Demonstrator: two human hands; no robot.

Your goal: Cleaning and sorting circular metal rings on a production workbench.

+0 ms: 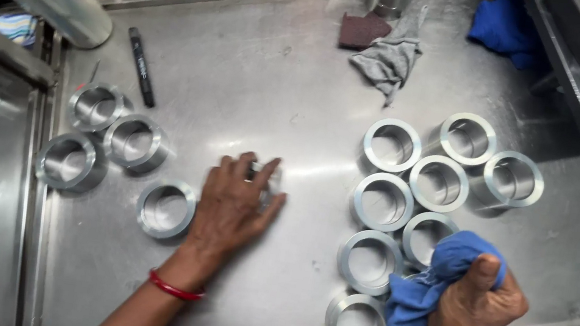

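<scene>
Presently: left hand clasped over steel ring, mid-table, bore axis unclear. Right hand fisted around blue cloth, beside right ring cluster. Left hand nearer to covered ring.

Shiny metal ring half hidden under fingers mid-table; bunched blue cloth over 1 lower-right ring

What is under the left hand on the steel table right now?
The left hand covers a metal ring; only a shiny edge shows between the fingers. Its shape and opening are hidden, so it cannot be matched to the metal rings nearby.
</scene>
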